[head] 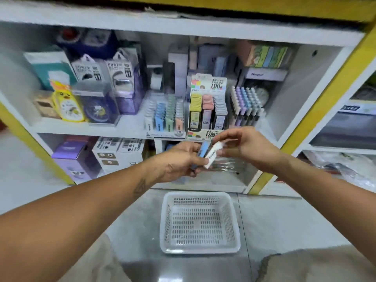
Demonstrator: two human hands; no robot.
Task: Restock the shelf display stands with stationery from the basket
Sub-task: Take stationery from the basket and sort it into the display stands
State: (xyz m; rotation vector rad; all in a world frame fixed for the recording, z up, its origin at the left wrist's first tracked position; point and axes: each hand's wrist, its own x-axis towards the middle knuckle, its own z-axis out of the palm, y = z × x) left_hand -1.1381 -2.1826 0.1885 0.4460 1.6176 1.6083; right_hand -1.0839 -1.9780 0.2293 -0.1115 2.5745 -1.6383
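My left hand [181, 162] grips a small bunch of slim stationery packs, the blue one [204, 148] on top. My right hand [244, 147] pinches a white pack [212, 154] beside the blue one. Both hands hover in front of the middle shelf. On that shelf stand a display stand of pastel lead cases [164, 117], a stand of coloured refill boxes [207, 110] and a rack of pastel pens [246, 104]. The white plastic basket [200, 249] sits on the floor below my hands, and I see nothing in it.
Boxed goods, a yellow clock toy [67, 106] and a clear case fill the shelf's left side. The lower shelf [203, 185] holds purple and white boxes. A yellow-edged second shelving unit [345, 129] stands at the right. My knees frame the basket.
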